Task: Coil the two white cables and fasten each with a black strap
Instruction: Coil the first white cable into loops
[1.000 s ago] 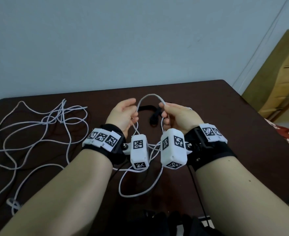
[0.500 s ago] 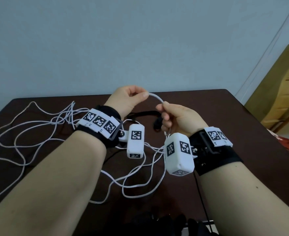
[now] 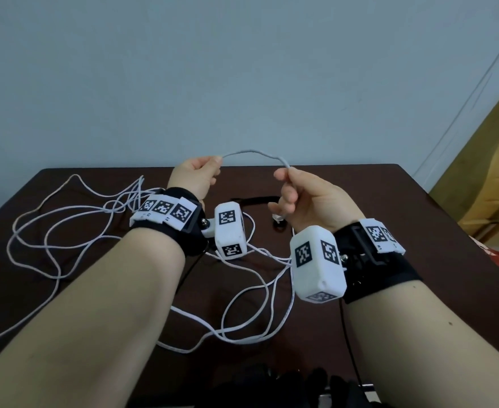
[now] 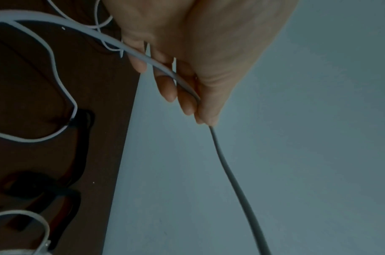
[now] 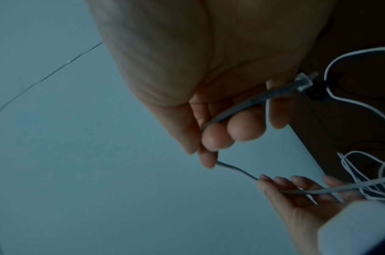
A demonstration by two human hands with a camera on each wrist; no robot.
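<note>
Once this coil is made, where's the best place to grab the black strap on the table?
Take the black strap by its straight flat stretch, coming from above at the far side of the table. There it lies bare; its right end near the plug sits among white cable loops, so likely awkward.

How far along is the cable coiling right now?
Nothing is finished. The left hand and right hand pinch a short arc of white cable near its plug. The rest sprawls loose on the table; a black strap lies unused.
</note>
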